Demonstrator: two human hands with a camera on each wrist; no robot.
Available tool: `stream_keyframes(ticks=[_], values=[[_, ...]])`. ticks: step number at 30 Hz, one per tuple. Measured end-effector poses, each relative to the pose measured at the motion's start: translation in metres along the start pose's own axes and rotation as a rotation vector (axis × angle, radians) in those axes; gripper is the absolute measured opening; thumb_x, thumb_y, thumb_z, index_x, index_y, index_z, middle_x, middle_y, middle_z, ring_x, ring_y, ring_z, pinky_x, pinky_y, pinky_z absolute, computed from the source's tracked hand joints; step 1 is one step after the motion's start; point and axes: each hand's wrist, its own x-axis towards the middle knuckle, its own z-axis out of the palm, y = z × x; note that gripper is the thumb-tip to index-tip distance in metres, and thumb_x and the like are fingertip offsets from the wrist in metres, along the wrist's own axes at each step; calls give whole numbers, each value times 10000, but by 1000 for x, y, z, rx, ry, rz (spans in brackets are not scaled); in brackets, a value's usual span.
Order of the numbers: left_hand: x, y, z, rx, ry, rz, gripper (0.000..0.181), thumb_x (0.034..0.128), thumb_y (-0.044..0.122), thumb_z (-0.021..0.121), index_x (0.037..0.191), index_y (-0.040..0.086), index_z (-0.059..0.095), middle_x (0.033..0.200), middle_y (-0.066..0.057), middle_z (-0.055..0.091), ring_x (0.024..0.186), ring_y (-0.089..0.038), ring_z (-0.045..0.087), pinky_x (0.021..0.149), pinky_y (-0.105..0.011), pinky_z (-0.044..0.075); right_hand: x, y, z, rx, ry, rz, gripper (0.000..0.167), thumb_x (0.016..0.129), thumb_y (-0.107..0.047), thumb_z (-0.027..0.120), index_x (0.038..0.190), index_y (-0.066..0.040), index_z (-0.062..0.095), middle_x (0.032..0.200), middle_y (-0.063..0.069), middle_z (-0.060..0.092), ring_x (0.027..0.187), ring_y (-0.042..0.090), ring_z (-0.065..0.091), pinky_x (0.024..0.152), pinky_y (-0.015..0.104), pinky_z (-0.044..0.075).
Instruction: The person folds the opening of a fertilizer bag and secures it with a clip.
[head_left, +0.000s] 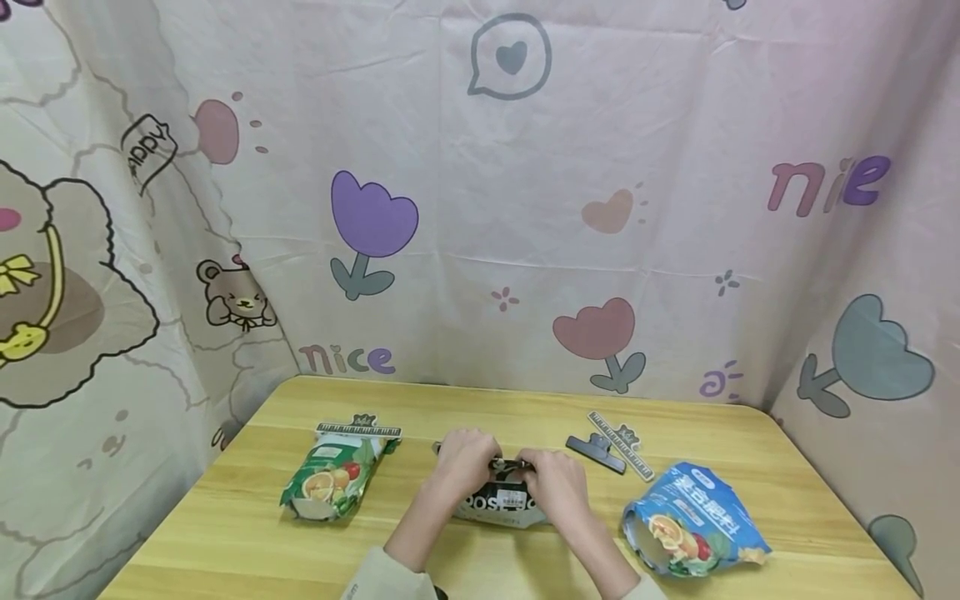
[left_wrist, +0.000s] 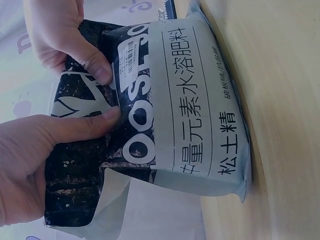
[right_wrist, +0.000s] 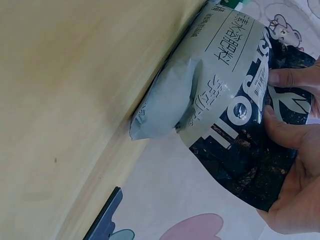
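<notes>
A black and pale grey bag [head_left: 501, 505] stands at the middle of the table, its black top part gripped by both hands. The left hand [head_left: 467, 463] holds the top's left side, the right hand [head_left: 557, 483] its right side. In the left wrist view both thumbs press on the black front of the bag [left_wrist: 185, 105], with the left hand [left_wrist: 30, 150] lower in the picture and the right hand [left_wrist: 65, 35] above. The right wrist view shows the bag [right_wrist: 215, 75] between the right hand [right_wrist: 295, 175] and the left hand [right_wrist: 300, 82]; their other fingers are mostly hidden behind it.
On the left lies a green bag [head_left: 330, 483] with a clip [head_left: 360, 431] across its top. A blue bag [head_left: 693, 525] lies at the right. Behind the right hand are a black clip [head_left: 596, 452] and a patterned clip [head_left: 621, 446]. A printed curtain [head_left: 480, 208] hangs around the table.
</notes>
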Motion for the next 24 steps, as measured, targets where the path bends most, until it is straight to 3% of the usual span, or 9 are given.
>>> stream_keyframes(ticks=[5, 10, 14, 17, 21, 24], values=[[-1, -2, -1, -10, -17, -11, 178, 628, 163, 831, 593, 185, 658, 492, 109, 424, 468, -60, 277, 410, -182, 289, 1, 0, 1, 15, -18, 1, 105, 697, -131, 768, 765, -187, 712, 636, -51, 638, 444, 41, 388, 375, 193, 283], [1, -2, -2, -17, -6, 15, 166, 622, 164, 831, 604, 186, 667, 493, 115, 437, 464, -55, 289, 407, -182, 295, 1, 2, -2, 8, -38, 12, 114, 700, -129, 766, 786, -186, 717, 632, -51, 631, 446, 47, 378, 376, 200, 283], [2, -4, -3, -50, -35, 26, 119, 673, 157, 798, 646, 177, 684, 518, 115, 463, 467, -54, 324, 417, -185, 311, 2, 5, -7, 8, -92, -5, 102, 738, -128, 736, 819, -186, 712, 627, -74, 609, 453, 41, 368, 387, 201, 280], [2, -7, -4, -150, -57, 42, 41, 742, 184, 755, 733, 167, 719, 600, 115, 565, 498, -29, 407, 451, -182, 356, 3, 8, -11, 67, -141, -27, 69, 781, -149, 709, 845, -174, 702, 613, -94, 578, 440, 32, 348, 390, 205, 273], [0, -13, -7, -313, -70, 77, 100, 816, 225, 699, 854, 143, 742, 755, 92, 662, 593, 8, 519, 533, -175, 427, 4, 12, -16, 190, -202, -48, 115, 856, -246, 652, 915, -158, 696, 666, -97, 604, 448, 7, 373, 413, 212, 316], [0, -16, -9, -349, -79, 111, 131, 850, 229, 663, 883, 127, 739, 782, 80, 671, 619, 13, 541, 556, -174, 444, 5, 15, -19, 233, -230, -64, 209, 900, -322, 585, 968, -157, 694, 738, -87, 640, 479, -9, 413, 463, 217, 373]])
